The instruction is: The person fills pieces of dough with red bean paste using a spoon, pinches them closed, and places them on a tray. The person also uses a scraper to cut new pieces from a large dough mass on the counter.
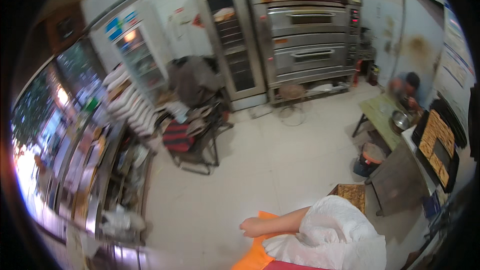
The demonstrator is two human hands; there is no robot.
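Observation:
My right hand is at the bottom middle, reaching across from the right with a bare forearm and a puffy white sleeve. Its fingers look curled in, and no object shows in them; the palm side is hidden. The hand is nearest to the orange apron below it. Just past the sleeve shows part of a tray of browned baked goods; the sleeve covers the rest, so what supports it is hidden. My left hand is out of the picture.
Right, a dark tray of baked slabs lies on a table; beyond it a person sits at a green table. A bucket, stool and piled chair stand on the floor. Ovens line the back, shelves the left.

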